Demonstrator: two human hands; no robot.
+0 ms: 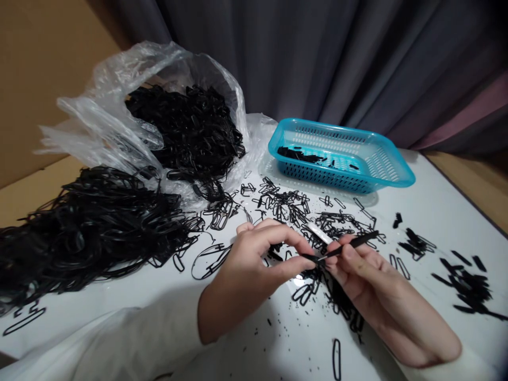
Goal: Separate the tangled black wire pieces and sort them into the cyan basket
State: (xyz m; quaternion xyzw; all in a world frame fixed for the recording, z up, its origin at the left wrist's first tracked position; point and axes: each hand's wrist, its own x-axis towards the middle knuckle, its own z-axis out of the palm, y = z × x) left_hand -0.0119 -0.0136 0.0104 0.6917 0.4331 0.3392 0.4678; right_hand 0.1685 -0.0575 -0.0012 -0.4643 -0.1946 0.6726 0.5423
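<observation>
Left hand [254, 264] pinching a black strip [308, 257] mid-frame, right hand [375, 270] gripping a pointed tool [360, 240]; strip's probably light, bendy, best held by its end.

Left hand [270, 259]: thumb and index finger curved into a pinch, wrist bent. Right hand [369, 270]: palm partly upturned, thumb pressed toward fingers. Both forearms angle inward, pale-sleeved.
</observation>
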